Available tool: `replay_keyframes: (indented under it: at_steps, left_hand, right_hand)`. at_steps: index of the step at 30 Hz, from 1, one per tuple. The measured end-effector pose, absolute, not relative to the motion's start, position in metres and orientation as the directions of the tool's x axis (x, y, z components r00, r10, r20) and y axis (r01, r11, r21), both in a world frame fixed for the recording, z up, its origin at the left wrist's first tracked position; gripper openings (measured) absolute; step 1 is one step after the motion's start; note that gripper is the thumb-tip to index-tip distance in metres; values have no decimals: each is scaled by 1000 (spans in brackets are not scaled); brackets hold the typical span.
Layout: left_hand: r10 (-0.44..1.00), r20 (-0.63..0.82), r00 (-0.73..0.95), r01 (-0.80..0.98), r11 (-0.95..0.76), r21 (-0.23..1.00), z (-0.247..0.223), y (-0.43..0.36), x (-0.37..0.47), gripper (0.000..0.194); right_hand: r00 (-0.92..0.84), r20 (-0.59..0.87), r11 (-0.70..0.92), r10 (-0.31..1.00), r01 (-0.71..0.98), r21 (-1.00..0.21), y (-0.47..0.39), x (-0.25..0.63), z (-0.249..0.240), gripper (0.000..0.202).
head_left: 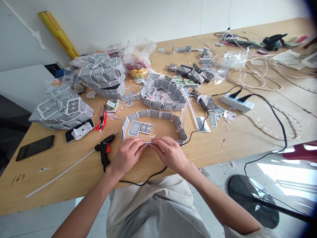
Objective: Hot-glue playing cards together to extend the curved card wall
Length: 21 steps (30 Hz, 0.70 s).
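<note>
A low wall of playing cards (155, 114) stands on edge in a closed outline near the table's front. Pinched on its front side are my left hand (130, 153) and my right hand (169, 153), their fingertips close together. Inside the outline lie two loose cards, one grey-patterned (134, 128) and one darker (146, 128). A black glue gun (103, 150) with a red trigger rests left of my left hand, a long white glue stick (60, 173) extending from it. Behind the outline sits a second card-walled shape (163, 105) with scraps inside.
Card-built boxes (61, 110) stand at the left, near two phones (35, 147) and a red cutter (101, 119). Card packs (195, 76), a ruler (190, 107) and a power strip (237, 102) lie to the right. A black cord (148, 180) runs along the front edge.
</note>
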<state>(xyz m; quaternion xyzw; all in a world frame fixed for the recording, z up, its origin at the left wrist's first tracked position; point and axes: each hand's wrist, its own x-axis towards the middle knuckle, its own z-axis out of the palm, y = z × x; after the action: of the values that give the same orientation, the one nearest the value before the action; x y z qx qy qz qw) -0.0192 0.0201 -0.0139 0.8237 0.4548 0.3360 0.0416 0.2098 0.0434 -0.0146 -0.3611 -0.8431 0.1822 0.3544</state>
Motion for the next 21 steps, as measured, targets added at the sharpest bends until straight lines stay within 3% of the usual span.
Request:
replay_keyframes:
  at_steps: [21]
  left_hand:
    - [853, 363, 375, 686, -518, 511, 0, 31, -22, 11]
  right_hand:
    - [-503, 368, 615, 782, 530, -584, 46, 205, -7, 12]
